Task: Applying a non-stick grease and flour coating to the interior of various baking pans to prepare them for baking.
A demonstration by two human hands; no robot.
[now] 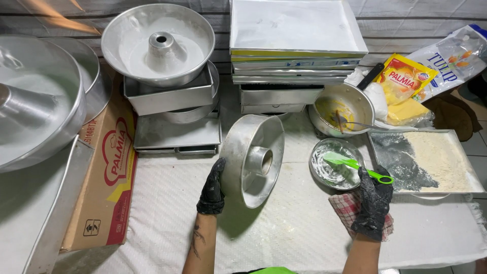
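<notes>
A silver tube cake pan stands tilted on its edge at the middle of the cloth-covered tabletop, its hollow facing right. The black-gloved left hand steadies its rim, fingers curled round the edge. The right hand pinches a green silicone brush, whose head rests in a small bowl of what looks like white grease. Judging by this, the brush is being loaded; coating the pan's inside likely follows. A floured tray sits just right.

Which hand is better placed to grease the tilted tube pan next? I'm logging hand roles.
Probably the right hand: it holds the green brush, while the left hand steadies the tube pan.
</notes>
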